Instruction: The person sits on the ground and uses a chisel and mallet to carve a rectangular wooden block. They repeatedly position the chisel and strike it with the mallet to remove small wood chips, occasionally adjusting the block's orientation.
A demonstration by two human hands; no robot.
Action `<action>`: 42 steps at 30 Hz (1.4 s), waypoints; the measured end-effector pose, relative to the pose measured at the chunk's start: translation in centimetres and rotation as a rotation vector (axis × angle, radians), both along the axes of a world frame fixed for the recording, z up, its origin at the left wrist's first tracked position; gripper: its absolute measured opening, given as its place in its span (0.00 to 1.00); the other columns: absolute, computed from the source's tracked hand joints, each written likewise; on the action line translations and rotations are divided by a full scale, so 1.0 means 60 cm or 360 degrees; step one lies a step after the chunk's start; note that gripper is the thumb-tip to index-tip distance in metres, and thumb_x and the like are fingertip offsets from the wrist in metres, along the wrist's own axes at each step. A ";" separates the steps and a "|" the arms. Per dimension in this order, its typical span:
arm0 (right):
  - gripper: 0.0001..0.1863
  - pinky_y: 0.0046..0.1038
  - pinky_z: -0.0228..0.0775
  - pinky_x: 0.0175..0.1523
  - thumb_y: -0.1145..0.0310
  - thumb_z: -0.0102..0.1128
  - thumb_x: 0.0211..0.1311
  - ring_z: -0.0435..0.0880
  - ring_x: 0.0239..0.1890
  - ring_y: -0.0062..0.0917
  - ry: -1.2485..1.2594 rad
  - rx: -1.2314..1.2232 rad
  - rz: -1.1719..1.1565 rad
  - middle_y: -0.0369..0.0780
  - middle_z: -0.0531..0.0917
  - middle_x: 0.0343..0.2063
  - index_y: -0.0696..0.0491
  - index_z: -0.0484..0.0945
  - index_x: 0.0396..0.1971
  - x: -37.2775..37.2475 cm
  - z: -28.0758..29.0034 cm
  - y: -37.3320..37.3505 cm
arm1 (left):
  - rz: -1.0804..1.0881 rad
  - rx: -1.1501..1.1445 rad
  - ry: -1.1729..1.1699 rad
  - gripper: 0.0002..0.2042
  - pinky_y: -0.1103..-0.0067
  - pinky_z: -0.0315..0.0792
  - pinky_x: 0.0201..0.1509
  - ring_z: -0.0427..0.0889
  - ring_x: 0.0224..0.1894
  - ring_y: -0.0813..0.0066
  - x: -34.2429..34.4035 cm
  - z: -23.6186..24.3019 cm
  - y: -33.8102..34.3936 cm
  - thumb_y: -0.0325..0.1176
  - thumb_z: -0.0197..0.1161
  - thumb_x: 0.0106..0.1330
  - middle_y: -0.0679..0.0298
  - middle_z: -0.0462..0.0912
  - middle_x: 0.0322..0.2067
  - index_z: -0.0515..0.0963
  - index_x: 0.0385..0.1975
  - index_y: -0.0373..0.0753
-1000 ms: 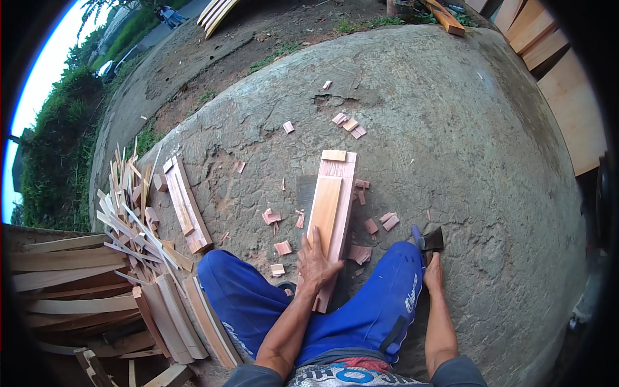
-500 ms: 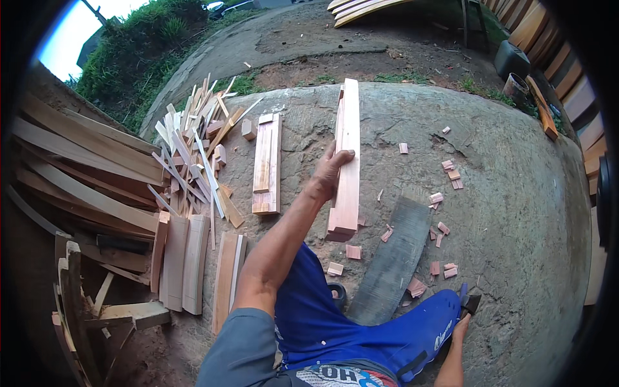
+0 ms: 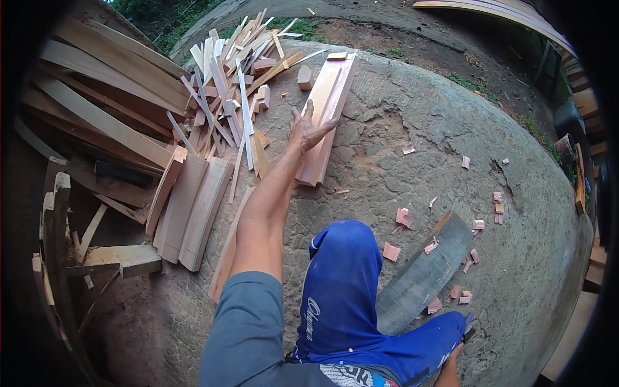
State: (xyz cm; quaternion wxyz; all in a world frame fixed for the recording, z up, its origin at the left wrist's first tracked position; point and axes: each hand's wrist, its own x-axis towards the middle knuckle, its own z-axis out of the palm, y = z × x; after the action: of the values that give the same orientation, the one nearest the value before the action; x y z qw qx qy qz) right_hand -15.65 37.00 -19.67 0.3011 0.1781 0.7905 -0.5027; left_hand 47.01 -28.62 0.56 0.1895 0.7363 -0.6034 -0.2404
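Note:
My left hand (image 3: 311,132) is open, thumb and fingers spread, at two long wooden pieces lying together on the ground. One is a paler plank (image 3: 324,90) on the left. The other is a pinkish wood block (image 3: 339,105) on the right; the palm and fingers hide part of both. My right hand (image 3: 455,355) is low at the right, beside my bent knee and mostly hidden by it. It is closed on a tool with a dark end (image 3: 469,333), whose kind I cannot make out. A grey weathered board (image 3: 422,277) lies near my legs.
Pinkish wood chips (image 3: 391,251) are scattered around the grey board. A heap of thin offcuts (image 3: 219,97) lies at the upper left. Curved planks (image 3: 109,116) are stacked at the left, with shorter boards (image 3: 205,216) leaning below. A small wood block (image 3: 305,79) stands beside the plank.
My left hand has set the pinkish block down by the other piece and opened. The view has turned, shifting the scene. My right hand remains low by the knee with the tool.

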 end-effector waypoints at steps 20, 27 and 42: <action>0.39 0.40 0.79 0.52 0.37 0.40 0.78 0.88 0.46 0.38 0.0106 0.0336 0.0669 0.47 0.88 0.47 0.63 0.81 0.55 0.077 0.049 -0.143 | 0.0926 -0.0061 -0.0242 0.33 0.61 0.61 0.78 0.65 0.74 0.46 0.346 -0.222 0.664 0.39 0.70 0.63 0.44 0.67 0.73 0.73 0.69 0.35; 0.39 0.40 0.80 0.52 0.38 0.41 0.79 0.88 0.46 0.38 0.0144 0.0387 0.1014 0.47 0.88 0.47 0.63 0.81 0.55 0.173 0.071 -0.246 | 0.1600 -0.0696 0.0953 0.19 0.72 0.80 0.37 0.85 0.31 0.67 0.625 -0.196 0.511 0.47 0.66 0.72 0.61 0.86 0.36 0.81 0.49 0.36; 0.38 0.40 0.80 0.52 0.39 0.42 0.79 0.88 0.46 0.38 0.0122 0.0486 0.1179 0.48 0.88 0.47 0.64 0.81 0.56 0.266 0.078 -0.313 | 0.2010 -0.0701 0.2078 0.33 0.71 0.81 0.40 0.85 0.42 0.65 0.868 -0.128 0.187 0.64 0.64 0.69 0.56 0.83 0.44 0.75 0.56 0.38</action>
State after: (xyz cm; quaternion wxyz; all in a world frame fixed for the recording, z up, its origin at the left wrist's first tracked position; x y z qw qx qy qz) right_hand 0.28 18.21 -14.99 0.4022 -0.0951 0.8775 -0.2431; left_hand 99.09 -17.40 -7.09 0.7218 0.5945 0.1025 -0.3392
